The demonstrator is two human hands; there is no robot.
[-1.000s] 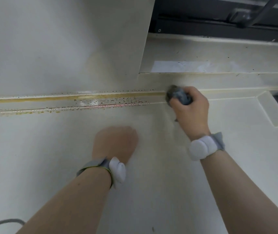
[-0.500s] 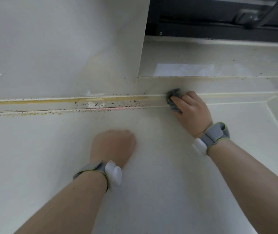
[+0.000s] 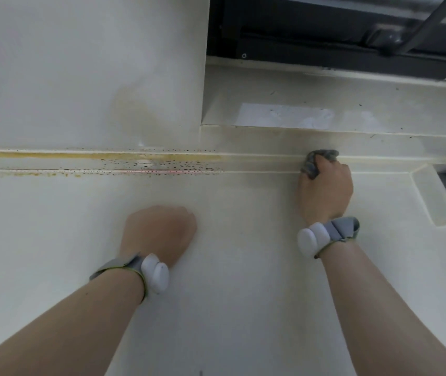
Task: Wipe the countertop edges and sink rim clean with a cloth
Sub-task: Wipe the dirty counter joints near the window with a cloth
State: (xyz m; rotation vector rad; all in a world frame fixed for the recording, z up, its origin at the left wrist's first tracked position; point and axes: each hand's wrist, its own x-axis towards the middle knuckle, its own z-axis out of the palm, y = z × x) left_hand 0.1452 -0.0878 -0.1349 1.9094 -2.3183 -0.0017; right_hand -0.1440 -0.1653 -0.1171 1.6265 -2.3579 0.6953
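- The right hand point(image 3: 324, 191) is sliding the cloth point(image 3: 316, 162) rightward since earlier, along the far ledge point(image 3: 257, 158).
- Its fingers are gripping the bunched cloth.
- The left hand point(image 3: 159, 232) is resting fisted, holding nothing, on the worktop point(image 3: 230, 294).

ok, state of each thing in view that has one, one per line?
right hand: grips the cloth
cloth: bunched, pressed on the back ledge
left hand: fisted, holds nothing, rests on the countertop
back ledge: clean-looking here; yellow stain and black specks further left
countertop: bare, mostly clean
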